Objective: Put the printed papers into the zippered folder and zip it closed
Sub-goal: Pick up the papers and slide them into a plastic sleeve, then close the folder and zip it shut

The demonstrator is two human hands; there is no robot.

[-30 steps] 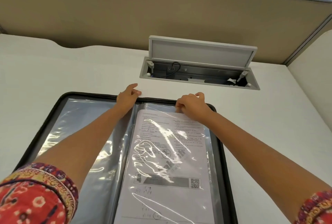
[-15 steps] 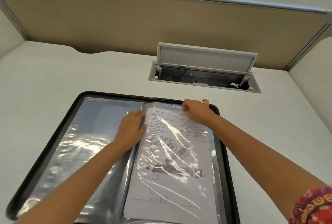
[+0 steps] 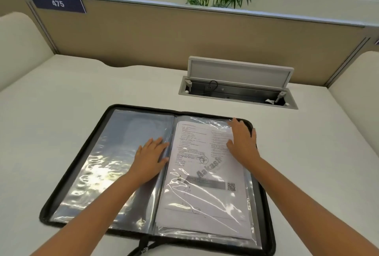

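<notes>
From the head camera, the zippered folder lay open flat on the white desk, unzipped. The printed papers sat inside a clear sleeve on its right half. The left hand pressed flat beside the spine, fingers spread and gripping nothing. The right hand rested palm-down on the papers' upper right corner, fingers likewise extended.
</notes>
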